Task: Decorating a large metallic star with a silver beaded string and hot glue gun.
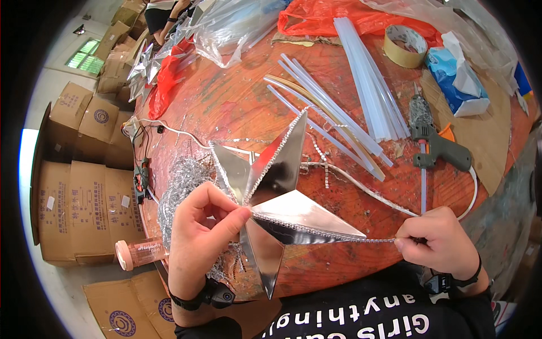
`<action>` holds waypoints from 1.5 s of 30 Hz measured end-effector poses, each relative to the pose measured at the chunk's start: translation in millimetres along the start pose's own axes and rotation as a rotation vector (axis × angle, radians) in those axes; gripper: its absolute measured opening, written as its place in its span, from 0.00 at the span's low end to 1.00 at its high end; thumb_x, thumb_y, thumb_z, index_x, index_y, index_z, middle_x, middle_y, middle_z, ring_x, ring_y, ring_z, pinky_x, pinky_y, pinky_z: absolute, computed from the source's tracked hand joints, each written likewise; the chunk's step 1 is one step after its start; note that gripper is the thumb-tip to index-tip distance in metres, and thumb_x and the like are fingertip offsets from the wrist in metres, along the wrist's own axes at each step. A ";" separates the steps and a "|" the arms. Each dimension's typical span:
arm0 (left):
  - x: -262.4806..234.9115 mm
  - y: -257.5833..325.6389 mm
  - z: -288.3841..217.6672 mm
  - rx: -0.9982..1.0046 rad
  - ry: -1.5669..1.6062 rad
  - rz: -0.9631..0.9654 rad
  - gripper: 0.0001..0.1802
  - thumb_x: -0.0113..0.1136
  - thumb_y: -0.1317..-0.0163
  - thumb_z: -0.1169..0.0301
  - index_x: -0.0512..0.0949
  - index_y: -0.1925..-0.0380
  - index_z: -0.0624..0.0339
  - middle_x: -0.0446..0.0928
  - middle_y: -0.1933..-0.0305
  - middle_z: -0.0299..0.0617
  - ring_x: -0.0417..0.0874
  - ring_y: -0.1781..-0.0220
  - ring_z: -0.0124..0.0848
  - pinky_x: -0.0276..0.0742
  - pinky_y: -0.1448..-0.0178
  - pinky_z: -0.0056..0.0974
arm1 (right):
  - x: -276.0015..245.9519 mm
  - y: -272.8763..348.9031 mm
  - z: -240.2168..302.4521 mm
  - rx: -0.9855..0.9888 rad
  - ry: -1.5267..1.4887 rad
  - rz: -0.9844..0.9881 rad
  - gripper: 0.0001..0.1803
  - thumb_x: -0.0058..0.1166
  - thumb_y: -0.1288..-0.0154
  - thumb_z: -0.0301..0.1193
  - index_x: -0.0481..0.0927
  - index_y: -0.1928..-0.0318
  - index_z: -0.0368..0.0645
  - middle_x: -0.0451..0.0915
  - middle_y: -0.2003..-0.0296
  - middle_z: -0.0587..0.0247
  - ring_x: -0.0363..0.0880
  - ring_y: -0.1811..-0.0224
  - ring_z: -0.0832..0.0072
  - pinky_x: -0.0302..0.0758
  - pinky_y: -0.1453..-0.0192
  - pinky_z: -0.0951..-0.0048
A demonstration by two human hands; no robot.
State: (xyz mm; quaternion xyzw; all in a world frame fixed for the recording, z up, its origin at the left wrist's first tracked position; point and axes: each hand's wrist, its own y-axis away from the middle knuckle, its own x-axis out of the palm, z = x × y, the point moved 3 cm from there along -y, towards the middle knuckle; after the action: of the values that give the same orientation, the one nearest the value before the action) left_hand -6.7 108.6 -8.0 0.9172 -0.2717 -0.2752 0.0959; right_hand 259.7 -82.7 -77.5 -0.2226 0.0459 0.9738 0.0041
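A shiny silver five-pointed star (276,181) stands tilted at the table's near edge, sparkling rhinestone trim (270,155) running along some of its ridges. At its centre, the thumb and forefinger of my left hand (206,229) pinch a rhinestone chain (316,232). From there the chain lies along the ridge of the right-hand point and runs past the tip, drawn straight. Its far end is between the closed fingers of my right hand (437,240). Just left of the star, partly behind my left hand, is a heap of loose silver chain (183,181).
A glue gun (435,138) with a white cord lies at right, near tissues (456,82) and a tape roll (405,46). Clear glue sticks (372,85) spread across the red-brown table (226,118). A lidded jar (138,253) and stacked cartons (84,203) are left. Someone's arm (169,22) shows far left.
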 end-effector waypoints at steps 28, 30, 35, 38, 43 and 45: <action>0.9 -1.1 0.5 -0.003 0.024 0.011 0.10 0.70 0.35 0.74 0.75 0.67 0.59 0.75 0.71 0.28 0.71 0.71 0.13 0.64 0.70 0.21 | -0.2 0.3 1.7 0.101 -0.006 -0.019 0.04 0.62 0.40 0.25 0.82 0.72 0.40 0.74 0.83 0.59 0.73 0.84 0.66 0.69 0.77 0.70; 1.1 -1.2 0.2 -0.012 0.031 0.013 0.10 0.69 0.35 0.74 0.74 0.67 0.59 0.74 0.72 0.28 0.70 0.73 0.12 0.62 0.72 0.21 | 2.2 -2.2 3.6 0.030 0.090 -0.056 0.06 0.63 0.41 0.26 0.80 0.74 0.42 0.73 0.84 0.59 0.74 0.83 0.65 0.69 0.77 0.68; 0.2 -3.4 2.6 -0.048 0.096 0.006 0.10 0.67 0.32 0.72 0.73 0.66 0.57 0.73 0.72 0.28 0.67 0.77 0.12 0.59 0.77 0.22 | 17.7 -12.1 8.6 -0.197 0.393 -0.103 0.09 0.64 0.43 0.28 0.76 0.75 0.45 0.72 0.84 0.62 0.77 0.81 0.65 0.72 0.77 0.66; -3.3 0.9 9.0 0.055 0.208 -0.036 0.08 0.61 0.28 0.71 0.72 0.64 0.58 0.74 0.70 0.32 0.67 0.79 0.15 0.60 0.78 0.23 | 29.8 -19.2 13.0 -0.293 0.548 -0.088 0.09 0.66 0.43 0.30 0.76 0.72 0.44 0.75 0.80 0.66 0.79 0.76 0.67 0.73 0.75 0.67; -27.5 19.8 28.1 0.352 0.404 -0.113 0.23 0.47 0.21 0.49 0.74 0.55 0.60 0.75 0.64 0.40 0.75 0.70 0.24 0.69 0.70 0.27 | 27.0 -25.2 21.9 -0.356 0.657 0.025 0.27 0.75 0.55 0.33 0.82 0.51 0.38 0.82 0.62 0.66 0.82 0.55 0.65 0.78 0.56 0.63; -34.8 27.6 36.0 0.589 0.097 -0.235 0.33 0.42 0.22 0.40 0.75 0.50 0.61 0.76 0.61 0.43 0.79 0.61 0.28 0.75 0.62 0.31 | 7.7 -22.2 20.9 -0.366 0.515 0.046 0.36 0.76 0.56 0.35 0.80 0.44 0.37 0.83 0.57 0.62 0.80 0.49 0.60 0.77 0.48 0.60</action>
State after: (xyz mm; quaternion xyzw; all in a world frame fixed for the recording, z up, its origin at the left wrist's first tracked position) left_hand -63.5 103.8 -13.1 0.9427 -0.2269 -0.1497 -0.1933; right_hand 244.3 -58.8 -64.1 -0.4577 -0.1257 0.8774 -0.0696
